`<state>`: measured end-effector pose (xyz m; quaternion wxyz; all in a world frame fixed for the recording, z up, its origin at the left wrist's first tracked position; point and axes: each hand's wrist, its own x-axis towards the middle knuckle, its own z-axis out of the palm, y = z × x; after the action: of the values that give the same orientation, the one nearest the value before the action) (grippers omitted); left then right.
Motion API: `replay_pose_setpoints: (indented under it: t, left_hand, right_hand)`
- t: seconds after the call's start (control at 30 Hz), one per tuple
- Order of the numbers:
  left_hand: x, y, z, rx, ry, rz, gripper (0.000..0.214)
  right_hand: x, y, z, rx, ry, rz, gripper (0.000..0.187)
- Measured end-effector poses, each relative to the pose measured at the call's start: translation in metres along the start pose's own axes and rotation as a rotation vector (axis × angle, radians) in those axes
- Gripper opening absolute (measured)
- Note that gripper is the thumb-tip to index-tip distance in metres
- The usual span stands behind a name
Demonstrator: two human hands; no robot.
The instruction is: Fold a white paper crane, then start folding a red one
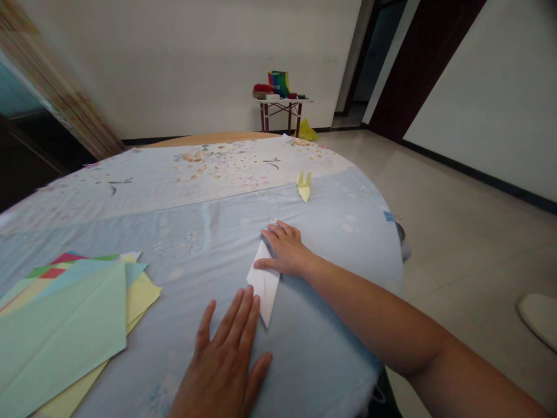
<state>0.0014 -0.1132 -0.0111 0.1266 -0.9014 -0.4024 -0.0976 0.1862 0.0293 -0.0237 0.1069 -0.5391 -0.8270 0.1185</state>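
Observation:
A folded white paper (266, 293) in a long kite shape lies flat on the cloth-covered table. My right hand (285, 249) rests over its upper right side, thumb lying across the paper and fingers stretched past its top. At the paper's lower left, my left hand (226, 360) lies palm down with fingers spread, its fingertips touching or right beside the paper's left edge. Neither hand grips anything. Farther back on the table stands a small folded yellow paper piece (304, 187) with two upright points.
Several sheets of coloured paper (87, 325) are stacked at the left. A flowered light-blue tablecloth (209, 232) covers the round table. By the far wall a small folding table (284, 101) holds a colourful bag (279, 84) and red items, with a yellow plastic bag (308, 131) on the floor.

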Motion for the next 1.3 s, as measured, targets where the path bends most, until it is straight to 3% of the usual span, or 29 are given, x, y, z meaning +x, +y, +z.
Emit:
replay_pose_setpoints:
  t: [0.17, 0.43, 0.57, 0.63, 0.77, 0.87, 1.07, 1.3]
  left_hand:
    - [0.002, -0.007, 0.002, -0.007, -0.052, 0.039, 0.054]
    - [-0.008, 0.005, 0.0, -0.02, -0.053, 0.111, 0.059]
    - [-0.012, 0.003, -0.012, -0.077, -0.011, 0.227, 0.05]
    - [-0.004, 0.0, -0.023, -0.149, -0.069, 0.237, 0.041]
    - [0.033, -0.006, -0.038, -0.255, -0.169, -0.162, 0.031]
    - [0.061, -0.007, -0.03, -0.234, -0.185, -0.318, 0.032]
    - [0.076, -0.005, -0.002, -0.168, -0.261, -0.321, 0.035]
    - [0.073, -0.005, -0.004, -0.207, -0.284, -0.375, 0.033]
  right_hand:
    - [0.0, 0.001, 0.0, 0.003, 0.005, -0.008, 0.085]
    - [0.001, 0.0, 0.0, 0.01, -0.006, 0.0, 0.086]
    - [0.002, 0.001, 0.001, 0.032, -0.002, -0.01, 0.086]
    - [0.002, 0.002, 0.001, 0.043, -0.003, -0.015, 0.086]
    - [0.001, 0.003, 0.0, 0.07, 0.031, -0.031, 0.081]
    - [0.001, 0.004, -0.002, 0.122, 0.078, -0.05, 0.071]
    - [0.001, 0.004, -0.011, 0.275, 0.166, -0.078, 0.044]
    - [-0.005, 0.0, -0.014, 0.417, 0.068, -0.034, 0.039]
